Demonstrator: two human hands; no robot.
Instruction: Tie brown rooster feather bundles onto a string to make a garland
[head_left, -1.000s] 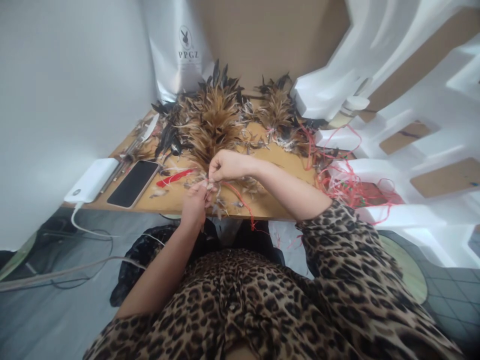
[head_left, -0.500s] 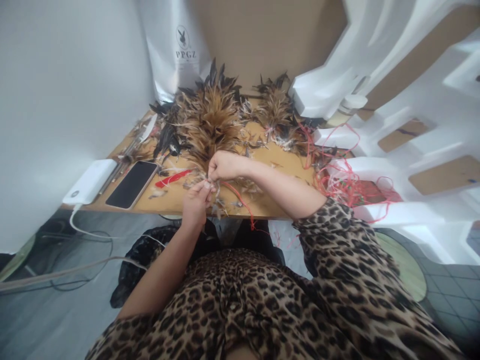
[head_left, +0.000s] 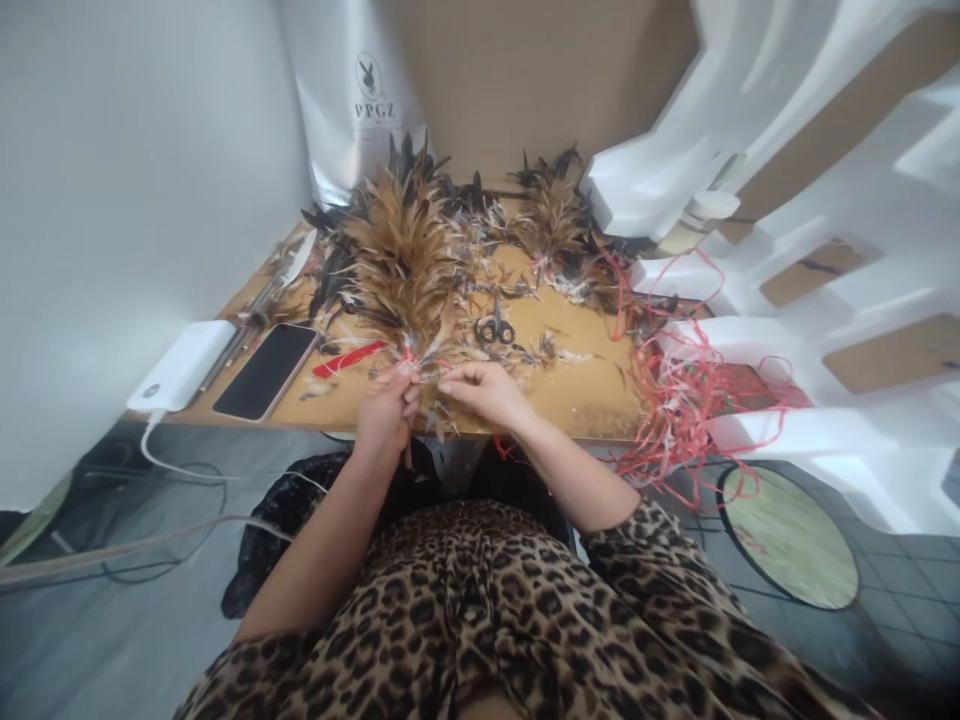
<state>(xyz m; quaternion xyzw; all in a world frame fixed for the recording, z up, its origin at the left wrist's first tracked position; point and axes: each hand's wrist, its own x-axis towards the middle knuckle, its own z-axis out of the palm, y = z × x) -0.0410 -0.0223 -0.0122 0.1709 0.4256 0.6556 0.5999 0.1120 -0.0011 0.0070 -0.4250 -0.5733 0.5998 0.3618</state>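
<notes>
A large bundle of brown feathers (head_left: 401,250) with dark tips lies on the table, its quill end toward me. Red string (head_left: 408,353) is wrapped around that pale end. My left hand (head_left: 386,408) is closed around the quills just below the wrapping. Close beside it on the right, my right hand (head_left: 487,393) pinches with thumb and forefinger at the red string, which runs from the bundle to the fingertips. A loose end of string hangs over the table edge below my right wrist. Black-handled scissors (head_left: 496,328) lie just beyond my right hand.
A smaller feather bundle (head_left: 551,215) lies at the back right. Tangled red string (head_left: 686,395) drapes over white foam (head_left: 757,330) on the right. A phone (head_left: 266,372), a white power bank (head_left: 182,366) and a red strip (head_left: 349,359) are on the left. Loose feathers litter the table (head_left: 581,395).
My right hand has moved from above the quill end down and to the right, uncovering the red wrapping and the scissors. The bundle's tips have swung slightly left. My left hand stays near the base.
</notes>
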